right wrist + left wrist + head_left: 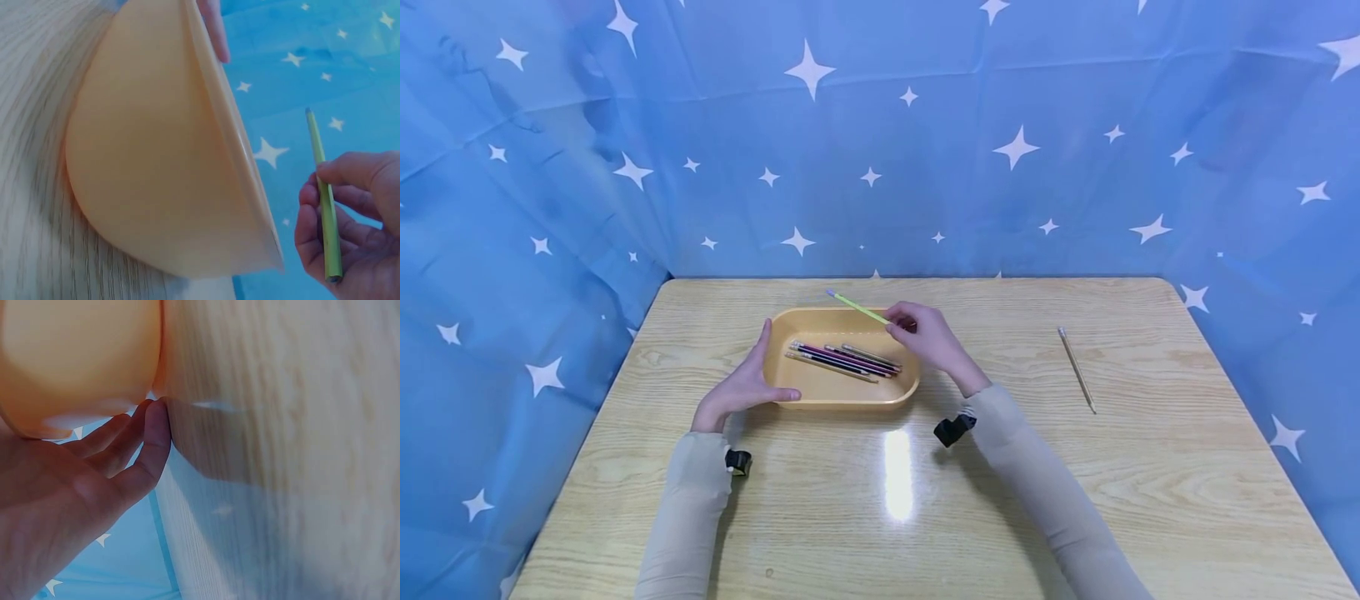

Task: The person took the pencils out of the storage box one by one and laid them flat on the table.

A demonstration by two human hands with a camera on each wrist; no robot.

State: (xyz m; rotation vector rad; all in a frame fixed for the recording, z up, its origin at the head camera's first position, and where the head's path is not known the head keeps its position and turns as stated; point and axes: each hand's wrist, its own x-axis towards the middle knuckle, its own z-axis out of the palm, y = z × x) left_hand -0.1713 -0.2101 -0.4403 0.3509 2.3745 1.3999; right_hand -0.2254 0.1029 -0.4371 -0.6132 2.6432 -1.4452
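A shallow yellow-orange tray with rounded corners stands on the table, several pencils lying side by side in it. My left hand grips the tray's left end, thumb over the near rim and fingers along the outer wall. Those bent fingers also show against the tray's underside in the left wrist view. Above the tray's far right corner, my right hand pinches a light green pencil between thumb and fingers. It is tilted, its purple-tipped end pointing to the far left.
A gold-brown pencil lies alone on the right side of the wooden table. A blue cloth with white stars hangs behind the table's far edge and along the sides.
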